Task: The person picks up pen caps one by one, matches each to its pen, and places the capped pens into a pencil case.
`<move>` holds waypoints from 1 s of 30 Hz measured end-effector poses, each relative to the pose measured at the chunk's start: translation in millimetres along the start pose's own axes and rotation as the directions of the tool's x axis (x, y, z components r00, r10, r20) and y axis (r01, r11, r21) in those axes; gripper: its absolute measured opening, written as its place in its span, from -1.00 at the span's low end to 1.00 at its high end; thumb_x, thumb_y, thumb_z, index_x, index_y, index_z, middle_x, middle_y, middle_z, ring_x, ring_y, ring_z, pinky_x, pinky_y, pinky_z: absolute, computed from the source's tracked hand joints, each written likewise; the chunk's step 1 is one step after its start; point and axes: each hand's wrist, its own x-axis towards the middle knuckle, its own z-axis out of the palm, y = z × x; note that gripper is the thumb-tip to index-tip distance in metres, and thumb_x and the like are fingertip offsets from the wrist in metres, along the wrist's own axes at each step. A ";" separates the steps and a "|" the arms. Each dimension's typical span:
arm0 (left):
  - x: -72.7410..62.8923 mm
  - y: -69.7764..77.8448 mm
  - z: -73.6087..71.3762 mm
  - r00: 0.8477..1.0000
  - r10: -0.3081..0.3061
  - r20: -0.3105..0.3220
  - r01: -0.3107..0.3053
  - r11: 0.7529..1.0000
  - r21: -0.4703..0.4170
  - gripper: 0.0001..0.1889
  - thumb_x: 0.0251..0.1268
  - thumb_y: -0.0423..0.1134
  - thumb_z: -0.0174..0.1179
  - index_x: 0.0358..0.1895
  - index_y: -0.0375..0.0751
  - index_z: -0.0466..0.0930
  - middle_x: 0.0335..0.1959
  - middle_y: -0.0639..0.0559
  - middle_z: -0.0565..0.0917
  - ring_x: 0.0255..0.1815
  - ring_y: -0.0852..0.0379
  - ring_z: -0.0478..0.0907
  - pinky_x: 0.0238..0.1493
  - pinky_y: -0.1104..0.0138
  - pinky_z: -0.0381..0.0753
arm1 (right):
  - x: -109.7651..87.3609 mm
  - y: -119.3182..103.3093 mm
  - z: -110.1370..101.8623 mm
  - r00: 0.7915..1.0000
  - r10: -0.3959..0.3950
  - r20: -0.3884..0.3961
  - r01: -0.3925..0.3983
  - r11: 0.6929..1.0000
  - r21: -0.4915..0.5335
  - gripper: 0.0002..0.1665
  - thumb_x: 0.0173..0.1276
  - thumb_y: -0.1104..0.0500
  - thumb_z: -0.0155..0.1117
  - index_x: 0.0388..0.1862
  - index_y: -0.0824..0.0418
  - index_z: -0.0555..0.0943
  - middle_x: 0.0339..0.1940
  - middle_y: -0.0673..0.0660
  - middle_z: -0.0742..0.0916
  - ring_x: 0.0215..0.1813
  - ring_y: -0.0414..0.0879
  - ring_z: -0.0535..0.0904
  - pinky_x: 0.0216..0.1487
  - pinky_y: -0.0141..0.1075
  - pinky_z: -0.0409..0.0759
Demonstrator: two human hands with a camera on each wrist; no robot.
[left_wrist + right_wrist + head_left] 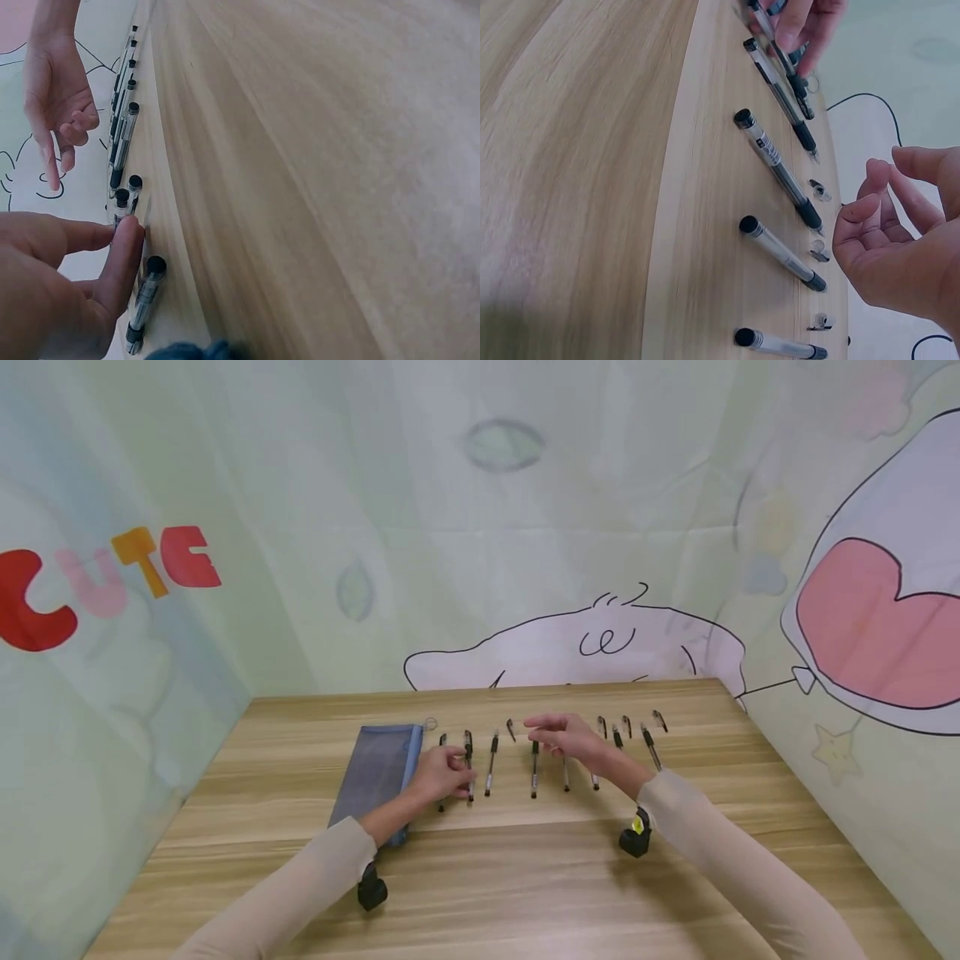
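My left hand [441, 773] pinches a capped black gel pen [468, 742] between thumb and fingertips, low over the table. Beside it on the left lies another pen [147, 294], partly behind the hand in the head view. To the right rests an uncapped pen [784, 101] with a black grip. My right hand [568, 737] hovers with fingers loosely bent and nothing between them, over the tip end of another uncapped pen [780, 174]. Several more pens [780, 253] continue the row rightward. A loose clear cap [511, 730] lies behind the row, left of the right hand.
A blue-grey zip pencil case [372, 772] lies left of the pens, with a small ring [431, 724] at its far corner. More loose caps [626, 727] sit at the back right. A printed curtain [480, 568] hangs behind the wooden table [510, 893].
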 end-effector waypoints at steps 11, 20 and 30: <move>-1.9 -1.4 -3.3 0.997 0.074 0.006 -0.074 0.985 0.156 -0.41 0.23 -0.54 0.35 0.35 -0.54 0.43 -0.37 -0.23 0.74 -0.61 0.07 0.72 -0.52 0.36 0.81 | -7.2 3.3 -4.3 1.000 0.002 -0.009 -0.002 1.000 -0.007 -0.47 0.55 0.18 0.21 0.40 0.37 0.46 -0.08 0.13 0.66 -0.28 -0.19 0.47 -0.32 -0.46 0.49; -0.7 -2.6 -4.3 0.989 0.138 -0.051 -0.128 0.980 0.155 -0.51 0.22 -0.51 0.36 0.24 -0.51 0.56 -0.44 -0.22 0.77 -0.68 0.06 0.69 -0.60 0.35 0.78 | -8.0 2.2 -6.3 1.000 0.016 -0.009 -0.016 1.000 -0.003 -0.47 0.55 0.17 0.21 0.40 0.36 0.47 0.06 0.22 0.68 -0.21 -0.14 0.52 -0.25 -0.42 0.56; 4.8 7.5 9.7 0.968 0.249 -0.034 -0.232 0.936 0.265 -0.60 0.23 -0.44 0.39 0.14 -0.45 0.65 -0.50 -0.16 0.77 -0.70 0.12 0.63 -0.70 0.50 0.54 | -10.6 11.6 -14.8 1.000 0.011 -0.027 -0.011 1.000 0.003 -0.47 0.54 0.16 0.23 0.39 0.37 0.47 0.04 0.13 0.73 -0.26 -0.21 0.53 -0.27 -0.43 0.55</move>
